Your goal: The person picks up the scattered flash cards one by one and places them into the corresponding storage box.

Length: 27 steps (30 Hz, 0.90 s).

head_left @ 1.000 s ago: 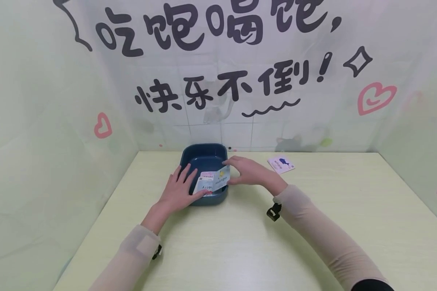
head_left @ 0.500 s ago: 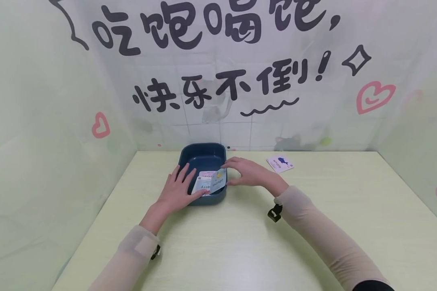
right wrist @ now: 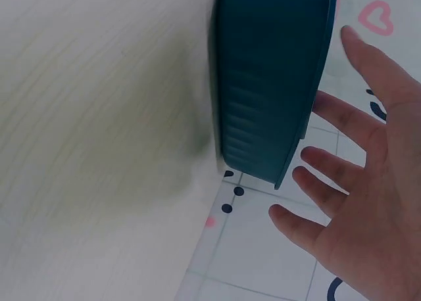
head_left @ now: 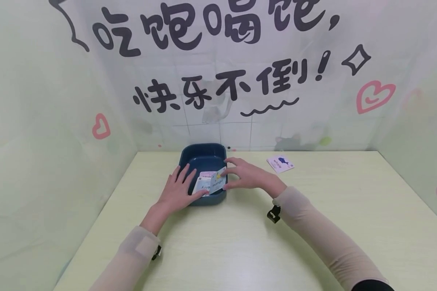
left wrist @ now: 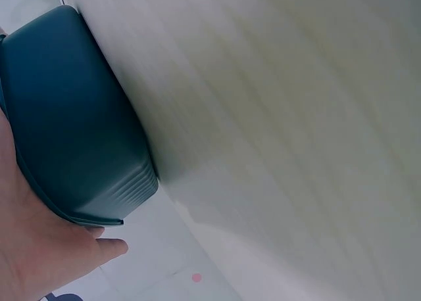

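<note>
Reaching over tray (head_left: 204,155), hands (head_left: 176,192) seemingly flat, cards (head_left: 213,184) beneath

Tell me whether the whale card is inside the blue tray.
No: the whale card lies on the table, apart from the blue tray.

Tray (head_left: 203,152) at table's (head_left: 240,242) rear edge, left of centre, cards (head_left: 211,184) inside, whale card (head_left: 280,163) right of tray, apart
</note>
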Tool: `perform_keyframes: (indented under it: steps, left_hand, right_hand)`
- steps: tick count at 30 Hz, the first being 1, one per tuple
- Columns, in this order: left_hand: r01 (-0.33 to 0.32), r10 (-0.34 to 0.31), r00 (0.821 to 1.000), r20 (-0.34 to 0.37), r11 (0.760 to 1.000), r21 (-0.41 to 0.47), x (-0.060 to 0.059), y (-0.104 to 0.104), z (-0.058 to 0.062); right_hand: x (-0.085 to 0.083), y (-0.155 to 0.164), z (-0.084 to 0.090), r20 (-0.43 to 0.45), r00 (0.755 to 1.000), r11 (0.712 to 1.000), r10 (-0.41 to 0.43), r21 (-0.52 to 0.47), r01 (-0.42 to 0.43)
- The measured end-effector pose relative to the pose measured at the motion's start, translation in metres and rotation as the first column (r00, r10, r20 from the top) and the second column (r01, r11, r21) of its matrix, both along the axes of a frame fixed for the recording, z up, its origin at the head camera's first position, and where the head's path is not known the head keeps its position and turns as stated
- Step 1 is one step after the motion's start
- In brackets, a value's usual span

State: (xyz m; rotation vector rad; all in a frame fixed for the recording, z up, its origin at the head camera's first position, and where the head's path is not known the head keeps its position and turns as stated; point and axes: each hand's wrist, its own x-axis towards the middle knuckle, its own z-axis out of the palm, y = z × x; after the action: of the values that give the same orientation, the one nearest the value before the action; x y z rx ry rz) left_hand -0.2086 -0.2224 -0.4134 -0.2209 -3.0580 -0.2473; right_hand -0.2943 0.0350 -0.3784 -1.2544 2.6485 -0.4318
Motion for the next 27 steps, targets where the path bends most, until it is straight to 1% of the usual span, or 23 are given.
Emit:
perform_keyframes:
  steps: [6,12,15,19,21,23,24,27]
  left_hand:
    - [0.012,-0.012,1.0,0.004,1.0,0.009,0.001,0.0,0.001]
    - [0.007,-0.007,1.0,-0.003,1.0,0.007,0.001,0.0,0.001]
    - [0.005,-0.005,1.0,-0.004,1.0,0.011,0.001,-0.001,0.001]
    - [0.008,-0.008,1.0,-0.002,1.0,0.013,0.0,-0.002,-0.001]
    - [0.01,-0.01,1.0,0.0,1.0,0.019,0.0,-0.002,0.0]
    - [0.011,-0.011,1.0,0.002,1.0,0.025,0.0,-0.002,0.0]
    - [0.012,-0.012,1.0,0.004,1.0,0.027,0.001,-0.002,0.0]
    - [0.01,-0.011,1.0,0.007,1.0,0.026,0.001,-0.001,0.001]
  right_hand:
    - [0.001,-0.002,-0.005,0.03,0.999,1.0,-0.028,-0.001,0.028]
    - [-0.004,0.002,-0.007,-0.008,0.998,0.997,-0.065,-0.047,0.065]
    - [-0.006,0.007,-0.006,0.003,0.995,0.992,-0.097,-0.082,0.097]
    - [-0.01,0.016,-0.007,0.006,0.99,0.985,-0.14,-0.098,0.14]
    - [-0.013,0.021,-0.008,-0.007,0.986,0.982,-0.165,-0.099,0.164]
    - [-0.016,0.027,-0.01,-0.023,0.979,0.975,-0.204,-0.099,0.201]
    - [-0.018,0.03,-0.01,-0.024,0.971,0.966,-0.24,-0.1,0.236]
    - [-0.023,0.039,-0.013,-0.046,0.937,0.935,-0.345,-0.096,0.34]
